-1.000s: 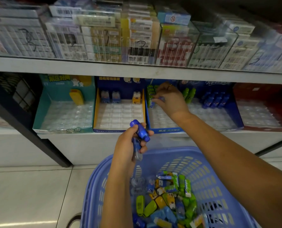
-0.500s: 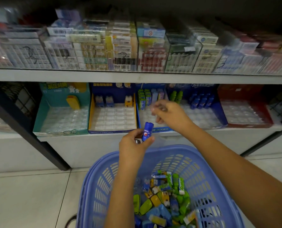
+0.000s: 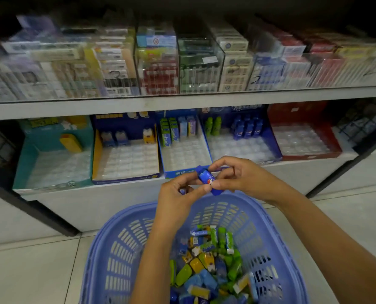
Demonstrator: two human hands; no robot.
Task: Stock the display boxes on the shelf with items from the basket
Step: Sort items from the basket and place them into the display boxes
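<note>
At centre frame, just above the far rim of the basket [image 3: 99, 249], both hands meet around one small blue bottle [image 3: 206, 179]. The right hand [image 3: 237, 176] pinches the bottle between thumb and fingers; the left hand [image 3: 176, 194] touches its lower end and also grips a second small blue item [image 3: 182, 191], mostly hidden in the palm. The bottle is tilted, cap toward the upper left.

Across the middle of the frame, the shelf [image 3: 182, 106] carries five display boxes side by side: teal [image 3: 22, 170], yellow-edged [image 3: 96, 154], a narrow blue one [image 3: 183, 173], a wider blue box [image 3: 277, 150] and red [image 3: 303, 113]. All are largely unfilled, with only a few items standing at the back. Matching blue bottles [image 3: 247, 128] stand in the back row of the wider blue box, right of centre.

At lower centre, the basket holds a loose heap of mixed items [image 3: 206, 264] in green, yellow and blue.

Judged step: the bottle is passing from left hand to right, ready for placing. The next move calls for the right hand to take the bottle clear, turn it upright and seat it in a free cell beside the matching bottles. Stocking appears to be at an early stage.
</note>
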